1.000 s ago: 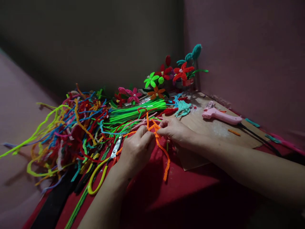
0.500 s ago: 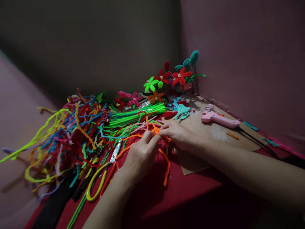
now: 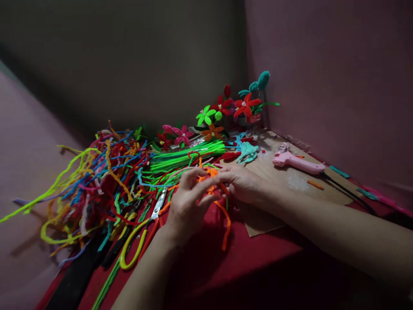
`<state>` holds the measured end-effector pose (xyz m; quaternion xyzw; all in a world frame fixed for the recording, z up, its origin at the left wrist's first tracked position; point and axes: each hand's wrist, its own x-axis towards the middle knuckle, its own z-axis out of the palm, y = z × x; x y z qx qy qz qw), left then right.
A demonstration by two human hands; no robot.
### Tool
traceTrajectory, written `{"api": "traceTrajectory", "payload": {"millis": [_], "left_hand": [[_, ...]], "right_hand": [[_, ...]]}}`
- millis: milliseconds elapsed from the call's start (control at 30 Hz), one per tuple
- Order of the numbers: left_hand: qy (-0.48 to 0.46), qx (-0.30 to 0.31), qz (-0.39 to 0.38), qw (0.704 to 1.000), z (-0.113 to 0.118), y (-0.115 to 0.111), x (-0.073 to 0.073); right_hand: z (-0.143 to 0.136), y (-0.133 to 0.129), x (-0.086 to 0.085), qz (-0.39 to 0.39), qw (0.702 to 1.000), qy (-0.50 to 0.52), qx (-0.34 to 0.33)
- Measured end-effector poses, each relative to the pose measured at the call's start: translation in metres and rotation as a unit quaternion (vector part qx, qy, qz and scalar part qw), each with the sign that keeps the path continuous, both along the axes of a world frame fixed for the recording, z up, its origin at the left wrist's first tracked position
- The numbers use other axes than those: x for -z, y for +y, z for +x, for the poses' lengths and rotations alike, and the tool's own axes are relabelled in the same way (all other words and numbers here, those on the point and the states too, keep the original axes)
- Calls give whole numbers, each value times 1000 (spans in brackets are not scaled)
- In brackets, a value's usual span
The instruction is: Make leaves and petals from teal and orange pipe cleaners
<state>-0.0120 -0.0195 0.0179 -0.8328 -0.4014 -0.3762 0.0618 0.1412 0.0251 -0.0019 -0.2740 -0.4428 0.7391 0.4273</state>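
Observation:
Several orange pipe cleaners point(image 3: 225, 215) meet in a tangle between my hands, with one long end hanging down toward the red cloth. My right hand point(image 3: 240, 183) pinches the orange tangle from the right side. On the left, my left hand point(image 3: 190, 204) has its fingers spread and curved around the near side of the tangle, fingertips close to my right fingers. Just left of my left hand lie scissors point(image 3: 134, 245) with yellow and red handles. Behind the hands rests a bundle of bright green pipe cleaners point(image 3: 187, 156).
A heap of mixed pipe cleaners point(image 3: 97, 181) covers the left side. Finished fuzzy flowers point(image 3: 212, 131) stand at the back. On the right, a pink glue gun point(image 3: 298, 163) with a black cord lies on cardboard point(image 3: 267, 172). Walls rise behind.
My left hand has opened its fingers from a pinch and turned beside the orange tangle. My right hand stays nearly in place. The view has shifted slightly.

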Motion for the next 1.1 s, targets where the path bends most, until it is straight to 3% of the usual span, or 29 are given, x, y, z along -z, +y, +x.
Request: {"api": "traceTrajectory", "payload": {"millis": [33, 100, 167, 233, 267, 400, 500, 633, 767, 933, 1100], "left_hand": [[-84, -11, -46, 995, 0, 0, -2], [-215, -13, -186, 959, 1, 1, -5], [-285, 26, -330, 900, 5, 3, -5], [-322, 58, -402, 855, 10, 5, -3], [-336, 56, -402, 850, 13, 6, -1], [-329, 9, -311, 891, 16, 8, 6], [-319, 6, -302, 899, 15, 8, 9], [-303, -29, -350, 886, 15, 7, 7], [-239, -13, -456, 857, 11, 8, 4], [-160, -6, -567, 808, 2, 13, 4], [-130, 10, -611, 781, -6, 15, 4]], "right_hand": [[0, 0, -2, -10, 1000, 8, 0], [1, -1, -5, -29, 999, 30, 0], [1, -1, -6, -40, 997, 67, -14], [0, -2, -4, -46, 994, 91, -32], [-1, -2, -2, -52, 993, 97, -38], [-2, -2, 2, -71, 990, 115, -37], [-3, -3, -1, -66, 988, 138, -27], [-2, -6, -5, -57, 992, 114, -16], [-2, -8, -4, -45, 997, 54, 28], [-3, -6, -3, -119, 992, 15, 41], [-2, -5, -8, -172, 982, 67, 45]]}}
